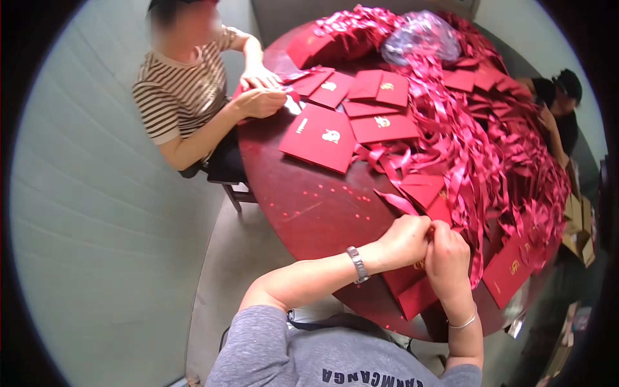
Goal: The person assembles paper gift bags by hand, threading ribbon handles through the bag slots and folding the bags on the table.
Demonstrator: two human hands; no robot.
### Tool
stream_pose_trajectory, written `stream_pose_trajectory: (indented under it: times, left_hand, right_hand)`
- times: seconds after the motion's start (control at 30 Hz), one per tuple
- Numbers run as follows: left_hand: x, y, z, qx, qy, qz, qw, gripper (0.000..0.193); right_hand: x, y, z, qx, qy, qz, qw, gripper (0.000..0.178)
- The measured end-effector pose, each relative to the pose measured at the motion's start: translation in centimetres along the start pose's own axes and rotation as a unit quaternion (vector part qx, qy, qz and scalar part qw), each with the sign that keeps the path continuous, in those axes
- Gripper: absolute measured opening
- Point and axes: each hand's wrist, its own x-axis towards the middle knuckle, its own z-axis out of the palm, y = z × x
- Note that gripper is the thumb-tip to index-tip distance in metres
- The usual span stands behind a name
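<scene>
My left hand (406,242) and my right hand (448,251) meet over the near part of the table, fingertips pinched together. A narrow bit of red ribbon shows between them; the fingers hide most of it. One loose pink-red ribbon (398,203) runs up to my left hand. Just beyond my knuckles lies a red card folder (422,188). Beneath my hands and wrists rest more red folders (416,300), partly covered by my right forearm. To the right of my right hand, another red folder (506,274) with a gold emblem lies near the edge.
A big heap of red ribbons (477,155) covers the right of the round table (290,213). Several red folders (319,138) lie left of it, and a clear plastic bag (422,39) behind. One person (187,90) works at the left, another (564,109) at the right. Cardboard boxes (578,226) stand beyond.
</scene>
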Motion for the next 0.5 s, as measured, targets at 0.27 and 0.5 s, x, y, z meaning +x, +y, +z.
stream_pose_trajectory:
  times: [0.27, 0.5]
  left_hand:
    - [0.5, -1.3, 0.0, 0.011, 0.013, 0.039, 0.999, 0.019]
    - [0.5, -1.1, -0.6, 0.040, 0.056, 0.012, 0.998, 0.019]
  right_hand:
    - [0.0, 1.2, 0.2, 0.016, 0.064, -0.037, 0.997, 0.032]
    - [-0.3, 1.9, -2.0, -0.010, 0.058, -0.065, 0.996, 0.022]
